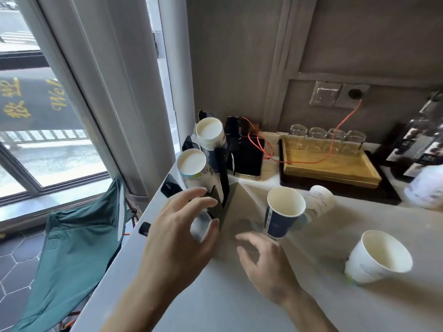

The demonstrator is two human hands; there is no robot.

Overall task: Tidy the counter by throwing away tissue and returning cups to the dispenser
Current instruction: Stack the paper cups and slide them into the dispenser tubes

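A black cup dispenser (221,178) stands at the counter's left edge with two stacks of paper cups, one blue (211,135) and one white (193,167). My left hand (177,236) curls around a blurred pale paper cup (201,227) at the dispenser's lowest slot. My right hand (262,262) hovers over the counter with its fingers apart and nothing in it, just short of a blue paper cup (284,212) that stands upright. A white printed cup (320,202) lies on its side behind the blue one. Another white cup (377,257) stands at the front right. No tissue is visible.
Behind the cups a wooden tray (335,164) holds several glasses. A phone (249,156) on a red cable (345,122) lies beside the dispenser. Bottles (424,149) stand at the far right. A green folding chair (79,236) sits below the counter's left edge, by the window.
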